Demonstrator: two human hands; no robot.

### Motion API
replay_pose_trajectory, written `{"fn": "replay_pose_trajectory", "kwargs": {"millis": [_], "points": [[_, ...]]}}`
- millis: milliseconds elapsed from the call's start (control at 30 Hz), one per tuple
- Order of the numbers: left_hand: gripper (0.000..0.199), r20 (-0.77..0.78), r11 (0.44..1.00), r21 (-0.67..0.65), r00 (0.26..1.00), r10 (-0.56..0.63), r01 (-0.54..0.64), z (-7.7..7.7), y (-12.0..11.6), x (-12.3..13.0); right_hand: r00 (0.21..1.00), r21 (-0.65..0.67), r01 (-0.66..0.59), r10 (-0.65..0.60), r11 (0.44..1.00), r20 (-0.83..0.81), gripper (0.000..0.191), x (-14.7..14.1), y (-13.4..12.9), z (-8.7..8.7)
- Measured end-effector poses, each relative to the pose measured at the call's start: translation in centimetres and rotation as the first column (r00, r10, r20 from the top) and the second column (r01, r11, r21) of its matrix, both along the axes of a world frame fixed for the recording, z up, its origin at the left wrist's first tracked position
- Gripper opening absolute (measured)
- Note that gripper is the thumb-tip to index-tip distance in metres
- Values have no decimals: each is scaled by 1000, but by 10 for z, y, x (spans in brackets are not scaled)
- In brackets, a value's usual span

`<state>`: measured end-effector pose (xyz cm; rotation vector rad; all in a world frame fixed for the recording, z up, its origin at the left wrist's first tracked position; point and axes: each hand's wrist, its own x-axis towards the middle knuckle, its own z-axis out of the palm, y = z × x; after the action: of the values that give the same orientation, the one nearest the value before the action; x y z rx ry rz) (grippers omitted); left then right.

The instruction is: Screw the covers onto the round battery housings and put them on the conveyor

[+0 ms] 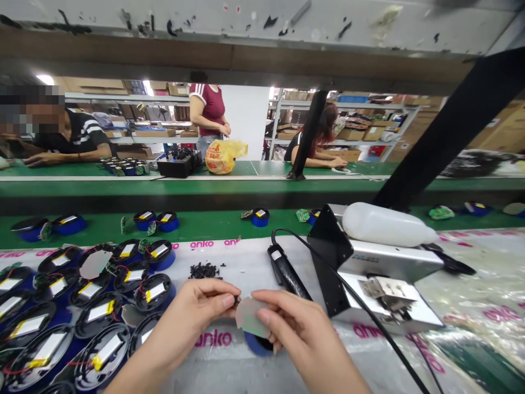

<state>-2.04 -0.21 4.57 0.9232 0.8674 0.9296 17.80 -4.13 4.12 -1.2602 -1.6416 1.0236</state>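
Observation:
My right hand (295,323) grips a thin, pale, frosted plate (251,317) by its right side, thumb in front. My left hand (200,306) is closed at the plate's left edge, pinching a small black part (236,299) between thumb and fingertips. Below the plate is a round blue housing (259,346), partly hidden by the plate and my right hand. Beyond my left hand lies a pile of small black parts (204,270). A black electric screwdriver (287,271) with a cable rests beyond my right hand.
Many round black-and-blue housings with white batteries (99,310) crowd the left. A metal box-like device (381,262) bearing a white bottle (388,224) stands at right. More housings (260,216) sit along the green belt (213,224). Several people are beyond it.

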Motion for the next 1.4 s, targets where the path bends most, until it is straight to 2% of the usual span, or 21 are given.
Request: {"fn": "replay_pose_trajectory", "kwargs": {"millis": [167, 367, 467, 533, 600, 700, 767, 867, 967, 1067, 1133, 1233, 1300, 1367, 1400], "points": [[20, 13, 1000, -23, 1000, 2, -2, 3, -1, 1, 999, 69, -8, 4, 998, 46, 27, 0, 0, 0], [22, 111, 997, -77, 994, 6, 2, 2, -5, 3, 998, 94, -14, 9, 995, 55, 28, -1, 1, -4], [23, 96, 998, -67, 995, 12, -6, 0, -5, 1, 996, 123, -26, 15, 992, 87, 28, 0, 1, -5], [21, 26, 1000, -12, 1000, 2, -1, -1, -4, -1, 991, 170, -33, 10, 985, 135, 28, 0, 0, -4], [15, -118, 994, 109, 993, 2, 11, -2, -2, -3, 978, 239, -56, 6, 969, 208, 28, 1, -1, -3], [11, -358, 937, 337, 933, 40, 89, -3, 1, -4, 934, 334, -138, 10, 932, 358, 30, 2, 0, -3], [12, -391, 913, 395, 918, 68, 101, -5, 2, -3, 898, 373, -174, -9, 911, 440, 30, 3, 1, -4], [10, -304, 949, 314, 946, 111, -10, -8, 0, 2, 853, 421, -176, -76, 890, 516, 30, 4, 2, -6], [22, -228, 978, 177, 962, 148, -109, -11, -3, 7, 792, 469, -203, -137, 860, 595, 38, 3, -1, -7], [30, -162, 985, 90, 974, 161, -148, -13, -5, 11, 718, 535, -232, -228, 813, 658, 57, 2, -6, -9], [32, -126, 985, 74, 978, 165, -157, -14, -6, 15, 684, 586, -255, -285, 769, 672, 58, 1, -8, -9], [34, -95, 984, 87, 982, 162, -154, -13, -7, 18, 671, 609, -303, -289, 733, 682, 60, 1, -9, -4], [36, -84, 988, 107, 989, 123, -114, -10, -9, 16, 689, 580, -294, -252, 760, 679, 59, 3, -9, 3], [37, -114, 987, 153, 992, 63, -45, -7, -11, 11, 756, 505, -235, -170, 830, 632, 56, 6, -10, 11], [39, -179, 981, 194, 983, 46, -11, -5, -12, 9, 800, 457, -196, -129, 868, 587, 54, 9, -11, 13]]}}
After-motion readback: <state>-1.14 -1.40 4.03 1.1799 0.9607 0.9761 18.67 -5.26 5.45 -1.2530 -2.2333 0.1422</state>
